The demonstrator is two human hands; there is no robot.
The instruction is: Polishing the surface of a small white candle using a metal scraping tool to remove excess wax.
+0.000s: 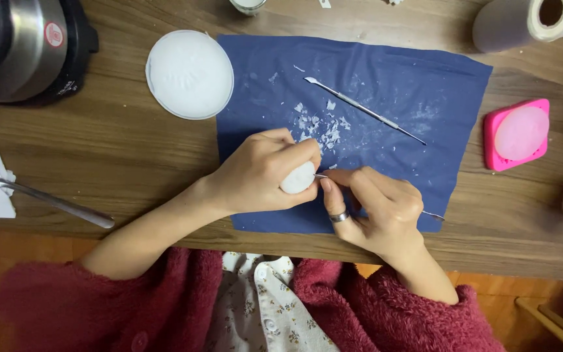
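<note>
A small white lump [298,177] is clasped in the left hand [262,173] over the near edge of the blue cloth [386,85]. A thin metal tool [433,214] is pinched in the right hand [376,208], its tip at the lump. White shavings [320,127] lie on the cloth just beyond the hands.
</note>
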